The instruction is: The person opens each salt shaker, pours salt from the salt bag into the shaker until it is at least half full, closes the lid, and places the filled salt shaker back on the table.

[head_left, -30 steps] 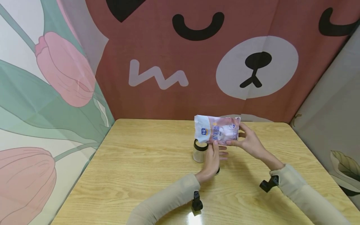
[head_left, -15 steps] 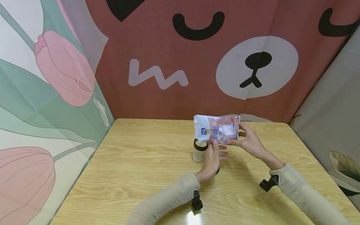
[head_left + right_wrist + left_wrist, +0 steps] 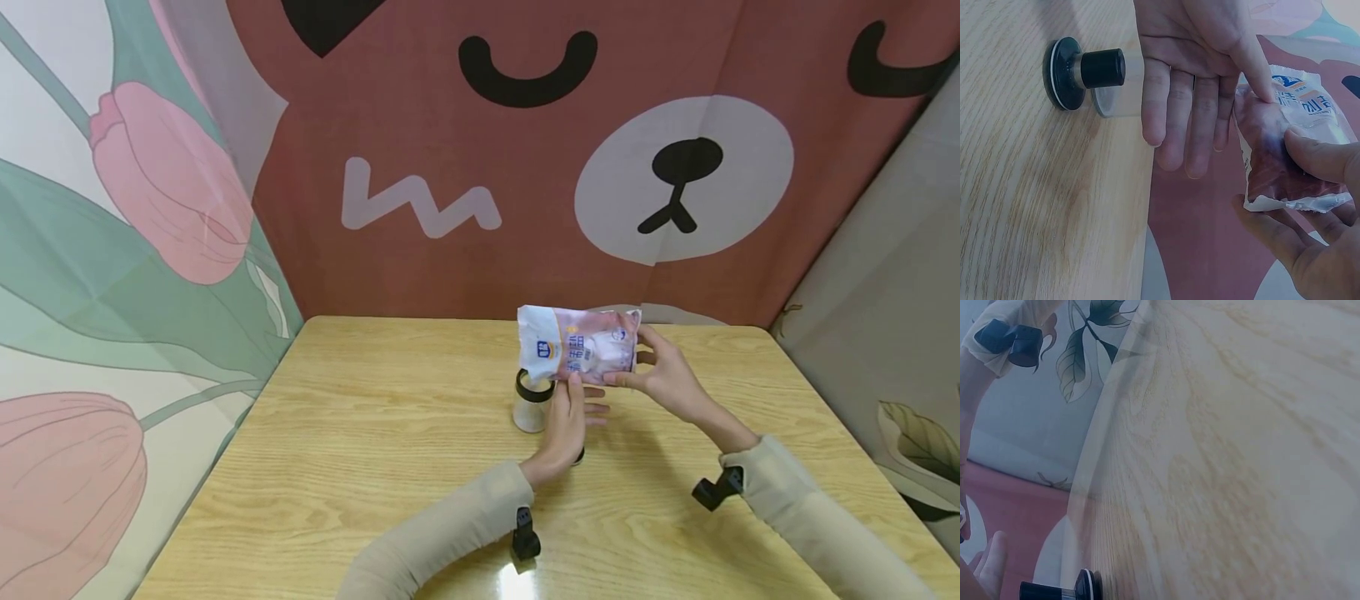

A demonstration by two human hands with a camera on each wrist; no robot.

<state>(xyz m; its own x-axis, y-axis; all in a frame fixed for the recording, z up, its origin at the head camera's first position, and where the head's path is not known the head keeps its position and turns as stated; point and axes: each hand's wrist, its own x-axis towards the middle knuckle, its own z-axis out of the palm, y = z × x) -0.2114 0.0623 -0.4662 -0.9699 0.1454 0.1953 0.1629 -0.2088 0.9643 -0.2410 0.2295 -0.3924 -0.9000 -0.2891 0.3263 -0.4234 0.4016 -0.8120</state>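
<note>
A white and pink salt bag (image 3: 579,346) is held in the air on its side, its pale end close over a glass jar (image 3: 528,417) with a black rim. My right hand (image 3: 671,385) pinches the bag's right end between thumb and fingers. My left hand (image 3: 564,429) is stretched out beneath it, thumb touching the bag's lower edge and fingers straight beside the jar. White contents show in the jar. In the right wrist view the left hand (image 3: 1194,81) hides much of the jar (image 3: 1116,97).
A black knobbed lid (image 3: 1085,69) lies on the wooden table (image 3: 360,433), mostly hidden behind the left hand in the head view. Printed curtains (image 3: 420,275) hang behind the table's far edge and at its sides. Each sleeve carries a black wrist camera (image 3: 525,537).
Both hands and the bag stay almost still. The jar's contents look slightly whiter and fuller than a second ago.
</note>
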